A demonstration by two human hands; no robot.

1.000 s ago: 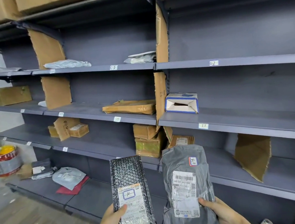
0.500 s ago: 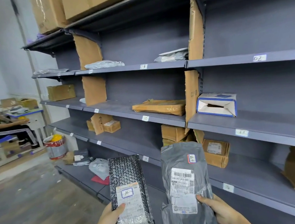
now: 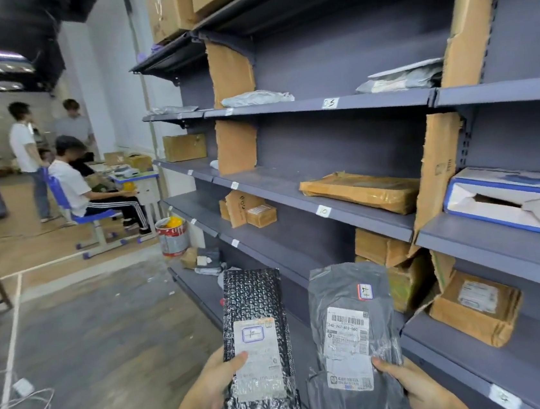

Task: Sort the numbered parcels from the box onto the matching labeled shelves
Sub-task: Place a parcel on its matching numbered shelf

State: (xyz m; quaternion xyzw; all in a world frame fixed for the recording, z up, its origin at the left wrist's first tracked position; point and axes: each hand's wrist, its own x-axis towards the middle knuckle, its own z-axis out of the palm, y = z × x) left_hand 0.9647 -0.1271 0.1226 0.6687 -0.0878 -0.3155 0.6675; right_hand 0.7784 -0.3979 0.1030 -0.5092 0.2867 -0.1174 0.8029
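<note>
Grey metal shelving (image 3: pixel 344 192) is running along the right of a storeroom, its front edges carrying small handwritten number tags, with torn cardboard dividers (image 3: pixel 238 147) standing between bays. Other people are gathering round a desk at the far left.

The left hand (image 3: pixel 215 382) is gripping a black bubble-wrap parcel (image 3: pixel 256 343) near its lower edge, thumb pressing on its white label; the handwritten box on it is reading something like 10. The right hand (image 3: pixel 414 386) is pinching a grey poly-bag parcel (image 3: pixel 352 336) at its lower right corner, thumb on the shipping label; a small red-bordered sticker near its top seems to read 4, though the digits are hard to make out. Both parcels are being held upright, side by side and apart, in front of the lower shelves.

A tag marked 10 (image 3: pixel 323 211) is sitting on the front edge of the middle shelf, beside a flat brown parcel (image 3: pixel 361 192) already lying there.

The main risk is misreading: scrawled numbers could send a parcel to the wrong bay. The slack grey bag, held only by one corner, could also slip while the other hand is reaching up.
</note>
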